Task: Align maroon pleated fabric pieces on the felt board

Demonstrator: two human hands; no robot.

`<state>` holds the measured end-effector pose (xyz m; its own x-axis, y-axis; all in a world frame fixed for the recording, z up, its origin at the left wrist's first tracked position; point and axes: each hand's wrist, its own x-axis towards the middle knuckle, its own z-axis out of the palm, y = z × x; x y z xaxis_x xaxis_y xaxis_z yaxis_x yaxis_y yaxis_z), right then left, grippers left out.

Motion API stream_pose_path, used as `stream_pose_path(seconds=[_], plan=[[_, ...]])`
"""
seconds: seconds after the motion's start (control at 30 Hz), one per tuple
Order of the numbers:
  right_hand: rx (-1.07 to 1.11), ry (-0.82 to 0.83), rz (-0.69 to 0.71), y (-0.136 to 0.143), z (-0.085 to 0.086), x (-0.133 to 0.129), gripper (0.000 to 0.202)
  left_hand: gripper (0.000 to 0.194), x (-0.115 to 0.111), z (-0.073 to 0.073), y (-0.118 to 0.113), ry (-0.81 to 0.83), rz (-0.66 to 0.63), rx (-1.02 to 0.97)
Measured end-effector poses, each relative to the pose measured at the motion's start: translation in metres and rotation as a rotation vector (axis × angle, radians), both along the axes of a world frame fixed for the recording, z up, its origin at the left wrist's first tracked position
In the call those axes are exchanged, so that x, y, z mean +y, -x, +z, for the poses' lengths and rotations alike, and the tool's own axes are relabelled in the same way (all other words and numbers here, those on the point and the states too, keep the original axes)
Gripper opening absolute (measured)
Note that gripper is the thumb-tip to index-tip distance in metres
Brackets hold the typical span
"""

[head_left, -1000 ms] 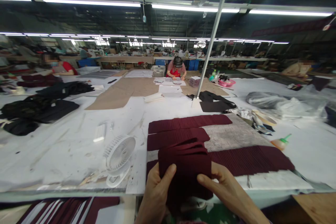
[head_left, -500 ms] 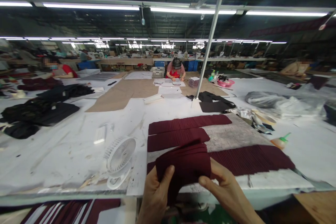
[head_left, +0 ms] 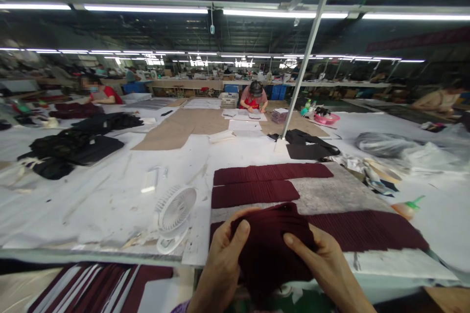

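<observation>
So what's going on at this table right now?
A person holds a bunched piece of maroon pleated fabric in both hands, left hand and right hand, at the near edge of a cutting table. More maroon pleated strips lie flat just beyond, with a small white fan to the left. Another worker sits at the far end.

Head-worn view, forward and down, close over the table (head_left: pixel 110 205).
</observation>
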<state>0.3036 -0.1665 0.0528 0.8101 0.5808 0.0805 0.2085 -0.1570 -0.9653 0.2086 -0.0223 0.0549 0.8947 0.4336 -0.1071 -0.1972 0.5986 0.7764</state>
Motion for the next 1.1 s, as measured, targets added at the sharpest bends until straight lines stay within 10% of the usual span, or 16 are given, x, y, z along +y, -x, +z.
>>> stream_pose_path(seconds=[0.7,0.87,1.1], plan=[[0.121,-0.044,0.038,-0.001,-0.002,-0.001,0.025,0.054,0.003,-0.010,0.003,0.158,-0.214,-0.176],[0.156,-0.048,0.023,-0.002,-0.006,0.000,0.018,0.058,-0.006,-0.023,0.002,-0.069,-0.140,-0.042],[-0.147,0.017,0.032,-0.007,-0.013,0.005,0.019,0.053,-0.010,-0.017,-0.005,0.090,-0.039,0.095]])
